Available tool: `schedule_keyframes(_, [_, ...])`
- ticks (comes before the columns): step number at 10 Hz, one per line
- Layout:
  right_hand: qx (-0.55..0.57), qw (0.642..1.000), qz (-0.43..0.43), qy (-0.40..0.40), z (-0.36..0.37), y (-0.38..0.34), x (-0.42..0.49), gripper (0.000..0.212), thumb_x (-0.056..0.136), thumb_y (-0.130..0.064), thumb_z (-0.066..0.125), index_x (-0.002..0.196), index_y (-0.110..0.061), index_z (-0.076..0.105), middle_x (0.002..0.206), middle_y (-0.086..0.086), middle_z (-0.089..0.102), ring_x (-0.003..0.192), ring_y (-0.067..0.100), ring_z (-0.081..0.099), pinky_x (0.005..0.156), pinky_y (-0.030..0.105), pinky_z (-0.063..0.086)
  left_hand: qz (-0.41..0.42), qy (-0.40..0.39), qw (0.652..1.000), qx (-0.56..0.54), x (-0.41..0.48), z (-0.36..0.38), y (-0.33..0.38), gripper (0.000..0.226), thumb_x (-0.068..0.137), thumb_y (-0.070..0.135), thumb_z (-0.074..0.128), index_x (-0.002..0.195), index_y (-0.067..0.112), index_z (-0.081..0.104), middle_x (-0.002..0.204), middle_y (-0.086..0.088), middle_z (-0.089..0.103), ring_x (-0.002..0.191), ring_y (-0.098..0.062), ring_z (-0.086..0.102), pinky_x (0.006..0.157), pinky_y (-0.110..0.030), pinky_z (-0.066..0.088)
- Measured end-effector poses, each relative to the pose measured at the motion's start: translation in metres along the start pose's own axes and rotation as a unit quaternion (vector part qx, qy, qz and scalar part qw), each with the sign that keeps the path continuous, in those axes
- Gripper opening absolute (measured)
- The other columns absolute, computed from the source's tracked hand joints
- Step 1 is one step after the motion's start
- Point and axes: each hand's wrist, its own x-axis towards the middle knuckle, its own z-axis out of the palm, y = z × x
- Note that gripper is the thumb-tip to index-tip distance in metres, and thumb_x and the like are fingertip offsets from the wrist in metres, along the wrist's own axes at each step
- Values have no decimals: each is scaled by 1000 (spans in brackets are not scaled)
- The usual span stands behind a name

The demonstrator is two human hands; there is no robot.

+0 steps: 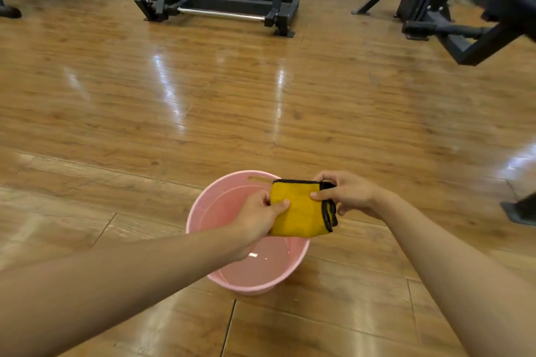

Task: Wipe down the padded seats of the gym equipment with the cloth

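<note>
The person holds a yellow cloth (298, 209) with black stitched edging, folded into a thick square, stretched between 2 hands. The left hand (258, 217) pinches the cloth's left edge, thumb lying across the yellow face and fingers tucked behind it. The right hand (348, 193) grips the opposite top corner, thumb pressed on the front and fingers curled over the black border, where the folded layers show. Both forearms are bare.

Directly beneath the hands stands a pink bucket (220, 200), its near wall partly hidden by the left wrist; the cloth hangs above its opening, not touching the rim. Inside is what looks like clear water (261, 266), though only a small glint gives it away.

The bucket sits on a glossy wooden floor (203, 110). Well beyond the hands stands a dark machine frame (220, 3) with a steel bar (220, 13) across its base. Off past the right hand, a second frame (464, 23) juts in from that side.
</note>
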Motion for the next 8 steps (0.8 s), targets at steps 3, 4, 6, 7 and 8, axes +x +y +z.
schedule_keyframes(3, [-71,989,-51,119,14,10,13,40,84,-29,79,117,-25,56,108,3,60,94,18,62,75,36,56,53,53,990,121,13,3,-12,43,85,31,82,108,17,49,111,-4,62,102,-19,62,88,-45,56])
schedule_keyframes(4, [-96,976,-74,179,15,16,14,34,78,-29,83,98,-19,58,87,6,65,74,17,60,69,37,50,156,113,956,220,14,1,-16,49,78,29,87,103,17,47,98,5,52,88,-8,51,72,-28,42])
schedule_keyframes(6, [53,994,-67,62,36,21,3,14,98,-3,56,91,-2,68,72,6,68,64,16,64,58,27,56,128,-2,979,159,16,12,-16,32,91,12,75,112,13,52,102,2,58,84,-3,59,72,-12,49])
schedule_keyframes(7, [149,979,-45,132,52,28,-7,20,99,-6,55,95,-9,74,81,1,71,70,11,64,63,28,56,101,-28,981,166,12,10,-10,34,91,11,75,117,8,53,102,3,59,86,-2,61,73,-11,50])
schedule_keyframes(8, [174,966,24,192,77,24,-26,23,99,-10,54,97,-19,76,94,-4,74,87,12,66,82,33,55,66,-1,980,188,1,4,10,26,92,9,73,114,3,59,100,0,60,86,-11,58,67,-4,44])
